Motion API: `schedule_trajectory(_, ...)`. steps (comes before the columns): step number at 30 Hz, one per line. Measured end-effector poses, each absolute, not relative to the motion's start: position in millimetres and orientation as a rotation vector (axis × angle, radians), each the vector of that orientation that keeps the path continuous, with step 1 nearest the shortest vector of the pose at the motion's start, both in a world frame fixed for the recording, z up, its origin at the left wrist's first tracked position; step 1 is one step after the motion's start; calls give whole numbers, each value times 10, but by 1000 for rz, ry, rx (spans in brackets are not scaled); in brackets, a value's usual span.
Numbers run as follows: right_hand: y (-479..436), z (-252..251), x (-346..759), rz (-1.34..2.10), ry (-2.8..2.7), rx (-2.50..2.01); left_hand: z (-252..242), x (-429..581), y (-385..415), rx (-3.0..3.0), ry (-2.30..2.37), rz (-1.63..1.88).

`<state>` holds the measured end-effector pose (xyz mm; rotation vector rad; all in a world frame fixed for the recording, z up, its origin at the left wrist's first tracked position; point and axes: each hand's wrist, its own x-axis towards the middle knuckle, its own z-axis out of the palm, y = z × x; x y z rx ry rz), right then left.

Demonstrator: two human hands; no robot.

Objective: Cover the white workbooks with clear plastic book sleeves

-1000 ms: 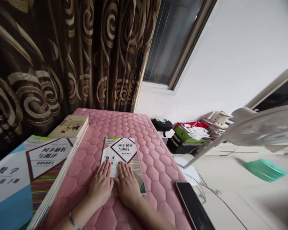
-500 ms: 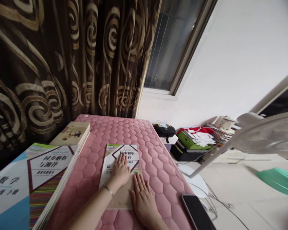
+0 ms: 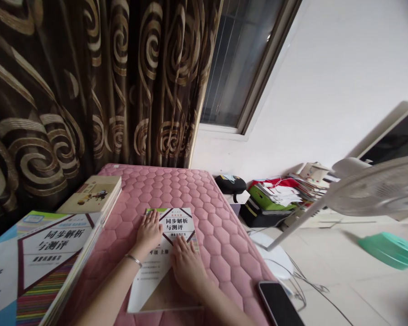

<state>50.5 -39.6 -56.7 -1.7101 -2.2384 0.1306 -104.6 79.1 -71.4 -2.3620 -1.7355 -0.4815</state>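
Resting one left hand [image 3: 150, 234] and one right hand [image 3: 189, 268], opened flat and gripping nothing, on one white workbook [image 3: 149, 286] atop one pink mattress [image 3: 163, 188] (with one phone [image 3: 280, 304] at right, two book covers [image 3: 52, 260] at left).

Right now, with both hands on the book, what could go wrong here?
The phone lies at the edge of the pink padded surface; a bump might knock it off. The left hand and right hand rest on the book; uneven pressing could crease its cover. The left forearm might nudge the nearer book pile.
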Motion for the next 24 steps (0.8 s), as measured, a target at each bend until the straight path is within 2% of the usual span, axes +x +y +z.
schedule_trajectory(3, 155, -331, 372, 328, -2326, -1692, -694, -1045, 770, -2390, -1710, -480)
schedule_trajectory(7, 655, -268, 555, 320, -2250, -1873, -672, -1076, 746, -2385, -1720, -439)
schedule_trajectory(14, 752, -395, 831, 289, -2134, -2031, -593, -969, 711, -2355, -1745, -455)
schedule_trajectory(19, 725, -391, 789, 277, -2146, -2012, -774, -728, 102, -2418, -1658, -478)
schedule_trajectory(24, 700, -313, 820, 251, -2140, -1979, -1019, -966, -594, -2324, -1537, -591)
